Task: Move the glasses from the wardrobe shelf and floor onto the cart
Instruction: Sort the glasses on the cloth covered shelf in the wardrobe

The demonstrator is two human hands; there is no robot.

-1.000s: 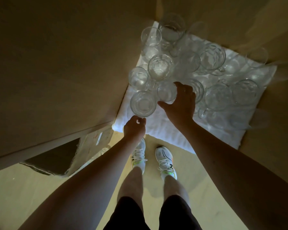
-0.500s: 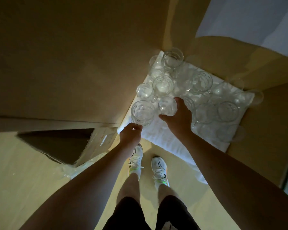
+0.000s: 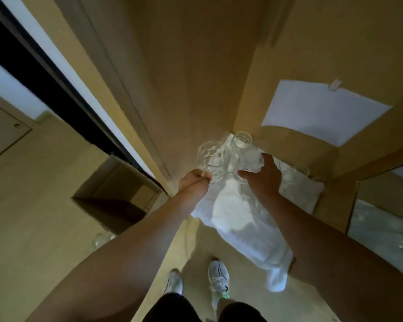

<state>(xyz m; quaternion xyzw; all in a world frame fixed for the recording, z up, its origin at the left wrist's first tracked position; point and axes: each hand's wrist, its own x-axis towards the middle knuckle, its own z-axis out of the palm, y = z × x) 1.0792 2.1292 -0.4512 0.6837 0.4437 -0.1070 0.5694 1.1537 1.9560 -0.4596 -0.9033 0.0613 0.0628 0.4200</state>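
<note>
Both hands out over the white cloth (image 3: 228, 212) on the wardrobe shelf (image 3: 330, 201). Left hand (image 3: 193, 181) w/ fingers curled tight, pinching the base of a clear cut glass (image 3: 213, 159); the glass stands up from the fist, rim tipped toward the camera, above the cloth's left edge. Right hand (image 3: 263, 176) wraps another glass (image 3: 253, 160) from the right side, thumb on its near-left, fingers curved round it; that one is blurred, so can't tell if it's off the cloth or touching. Just beyond, at the far left corner of the cloth, a third glass (image 3: 242, 139) stands upright. More glassware right of the right hand, too smeared to count. White sheet (image 3: 323, 112) on the wardrobe's back panel, far right. Left of the wardrobe side, an open cardboard box (image 3: 116, 189) on the floor, w/ a couple of glasses (image 3: 100, 239) on the floor near it. Two white sneakers (image 3: 218, 278) at bottom centre.
</note>
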